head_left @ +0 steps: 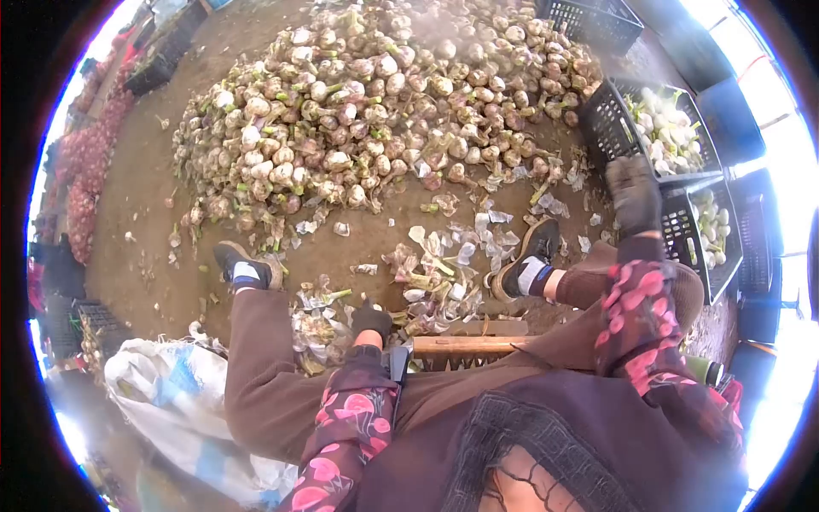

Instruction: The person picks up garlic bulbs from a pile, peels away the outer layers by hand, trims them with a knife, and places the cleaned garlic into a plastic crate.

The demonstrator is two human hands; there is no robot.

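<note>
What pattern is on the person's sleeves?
Pink-red flowers on dark fabric, clearest on the right sleeve in the head view.

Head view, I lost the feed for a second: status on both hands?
Left hand gloved, down by the wooden block, grip unclear. Right hand gloved, raised at black crate of trimmed garlic. Garlic pile ahead, peelings between feet.
</note>
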